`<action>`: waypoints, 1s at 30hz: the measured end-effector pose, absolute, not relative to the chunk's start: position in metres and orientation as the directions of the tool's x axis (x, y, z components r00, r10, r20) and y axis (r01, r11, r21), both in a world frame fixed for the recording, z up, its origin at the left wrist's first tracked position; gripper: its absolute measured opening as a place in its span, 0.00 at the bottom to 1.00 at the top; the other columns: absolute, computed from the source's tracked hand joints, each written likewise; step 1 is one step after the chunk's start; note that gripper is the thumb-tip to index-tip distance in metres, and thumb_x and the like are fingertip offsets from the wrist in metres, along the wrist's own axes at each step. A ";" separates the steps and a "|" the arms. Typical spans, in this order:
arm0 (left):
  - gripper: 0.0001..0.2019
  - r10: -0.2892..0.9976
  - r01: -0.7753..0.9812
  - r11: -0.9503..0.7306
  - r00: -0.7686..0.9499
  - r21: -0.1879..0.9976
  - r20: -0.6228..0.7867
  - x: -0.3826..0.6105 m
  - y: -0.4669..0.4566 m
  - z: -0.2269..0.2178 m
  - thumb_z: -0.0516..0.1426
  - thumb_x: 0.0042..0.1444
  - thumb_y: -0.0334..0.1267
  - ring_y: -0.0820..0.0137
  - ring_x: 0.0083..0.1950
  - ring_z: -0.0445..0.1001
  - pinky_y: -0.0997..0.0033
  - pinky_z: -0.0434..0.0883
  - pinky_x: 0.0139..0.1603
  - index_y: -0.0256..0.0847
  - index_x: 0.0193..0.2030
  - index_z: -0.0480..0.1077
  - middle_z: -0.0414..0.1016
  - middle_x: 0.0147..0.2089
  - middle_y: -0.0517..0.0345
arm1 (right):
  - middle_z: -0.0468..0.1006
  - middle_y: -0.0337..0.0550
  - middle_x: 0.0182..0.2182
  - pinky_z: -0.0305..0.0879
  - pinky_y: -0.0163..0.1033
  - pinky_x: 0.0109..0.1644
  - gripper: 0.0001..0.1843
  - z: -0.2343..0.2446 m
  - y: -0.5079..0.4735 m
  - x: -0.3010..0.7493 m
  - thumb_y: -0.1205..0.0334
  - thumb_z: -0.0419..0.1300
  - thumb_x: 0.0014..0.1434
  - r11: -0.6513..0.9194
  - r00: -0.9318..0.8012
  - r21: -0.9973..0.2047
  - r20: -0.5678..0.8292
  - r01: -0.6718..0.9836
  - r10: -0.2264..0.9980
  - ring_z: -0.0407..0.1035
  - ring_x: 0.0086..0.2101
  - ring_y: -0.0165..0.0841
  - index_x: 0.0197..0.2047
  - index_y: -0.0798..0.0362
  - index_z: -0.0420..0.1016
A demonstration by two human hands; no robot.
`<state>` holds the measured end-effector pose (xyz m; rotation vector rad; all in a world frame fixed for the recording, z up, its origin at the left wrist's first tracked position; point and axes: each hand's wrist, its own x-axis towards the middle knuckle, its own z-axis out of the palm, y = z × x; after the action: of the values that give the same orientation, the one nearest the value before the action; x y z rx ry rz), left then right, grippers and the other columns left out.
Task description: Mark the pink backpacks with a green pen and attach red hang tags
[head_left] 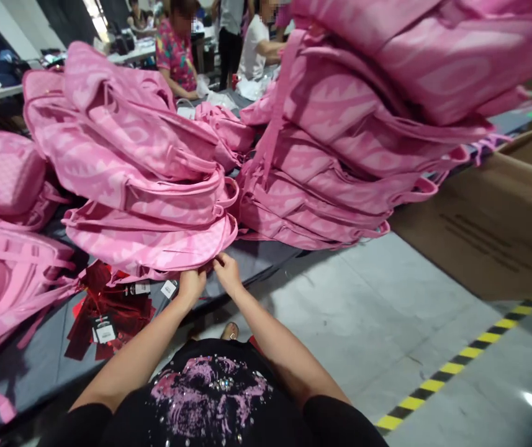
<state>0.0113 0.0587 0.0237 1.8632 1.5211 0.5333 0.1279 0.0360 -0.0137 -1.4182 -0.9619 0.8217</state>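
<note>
A stack of pink patterned backpacks stands on the dark-covered table in front of me. Both my hands are at the lower front edge of the bottom pink backpack (154,245). My left hand (192,287) is closed at that edge, its fingertips partly hidden under the fabric. Close beside it, my right hand (226,272) pinches the same edge near the backpack's right corner. To the left of my hands lie red shiny strips (128,313) with a black-and-white tag (104,330). Another white tag (169,288) sits just beside my left wrist.
A taller pile of pink backpacks (331,167) leans at the right. More pink backpacks (5,167) lie at the left. An open cardboard box (480,230) stands at the right, near yellow-black floor tape (461,360). Several people work at tables behind.
</note>
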 end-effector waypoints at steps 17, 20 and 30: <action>0.15 0.944 0.678 -0.157 0.316 0.718 -0.092 0.012 0.050 0.026 0.56 0.57 0.46 0.55 0.47 0.78 0.60 0.71 0.50 0.38 0.42 0.77 0.81 0.40 0.46 | 0.77 0.44 0.33 0.68 0.37 0.37 0.11 0.012 0.041 0.171 0.53 0.48 0.59 -0.002 0.528 -1.000 -0.015 -0.025 0.849 0.72 0.30 0.34 0.35 0.51 0.65; 0.15 0.931 0.675 -0.199 0.357 0.710 -0.079 0.002 0.046 0.031 0.54 0.60 0.46 0.54 0.47 0.78 0.57 0.72 0.49 0.38 0.44 0.76 0.81 0.42 0.44 | 0.77 0.44 0.31 0.67 0.38 0.35 0.07 0.018 0.032 0.181 0.56 0.50 0.57 -0.055 0.507 -0.998 -0.047 0.002 0.861 0.73 0.29 0.35 0.33 0.50 0.63; 0.11 0.814 0.627 -0.559 0.542 0.543 0.211 -0.038 0.049 0.014 0.54 0.63 0.36 0.65 0.39 0.78 0.68 0.76 0.43 0.38 0.47 0.76 0.80 0.39 0.48 | 0.64 0.33 0.14 0.56 0.34 0.28 0.12 0.004 0.006 0.189 0.76 0.55 0.49 -0.339 0.266 -0.918 -0.282 0.204 0.922 0.64 0.19 0.30 0.22 0.50 0.61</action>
<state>-0.0376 0.0486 0.0142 2.3777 1.1758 0.6283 0.1893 0.0061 0.0039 -1.7335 -1.0362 1.1272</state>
